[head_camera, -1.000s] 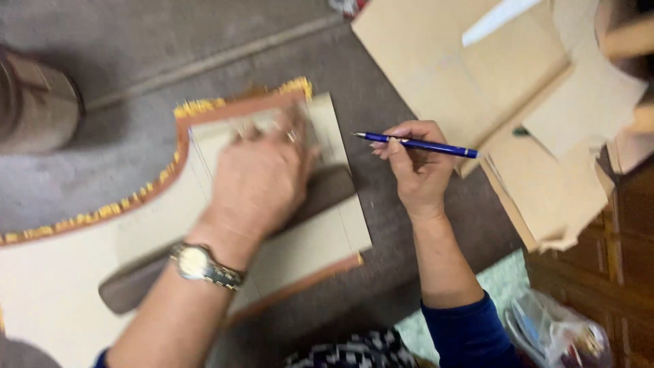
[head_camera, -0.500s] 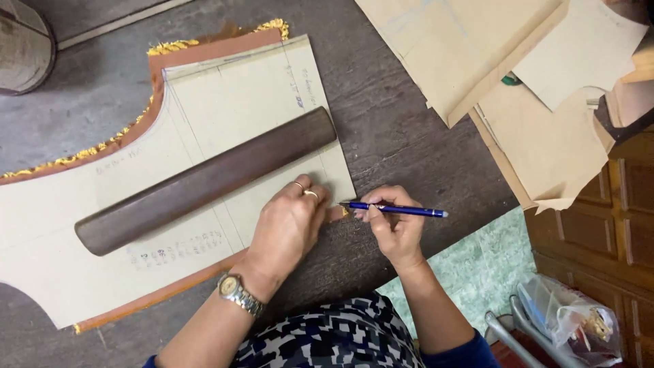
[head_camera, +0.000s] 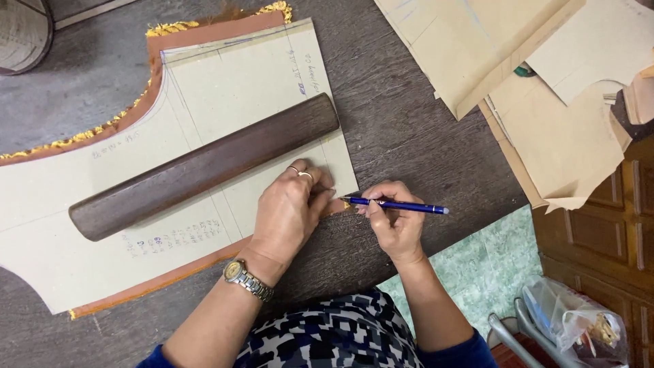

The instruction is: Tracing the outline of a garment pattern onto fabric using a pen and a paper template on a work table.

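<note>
A pale paper pattern (head_camera: 225,88) lies on brown fabric with yellow fringe (head_camera: 170,42) on a dark wooden table (head_camera: 409,143). A long dark wooden bar (head_camera: 204,167) rests diagonally across the pattern as a weight. My left hand (head_camera: 293,208), with rings and a wristwatch, presses flat on the pattern's lower right corner just below the bar. My right hand (head_camera: 392,221) holds a blue pen (head_camera: 398,204). The pen's tip touches the pattern's corner edge beside my left fingers.
Several tan paper pattern pieces (head_camera: 538,82) are stacked at the upper right, overhanging the table edge. A round grey container (head_camera: 24,31) sits at the top left. Beyond the table's right edge are a wooden cabinet (head_camera: 606,232), green floor and a plastic bag (head_camera: 575,327).
The view has steadied and come closer. My left hand slid down from the bar to the pattern's lower right corner. My right hand brought the pen tip to that corner edge.
</note>
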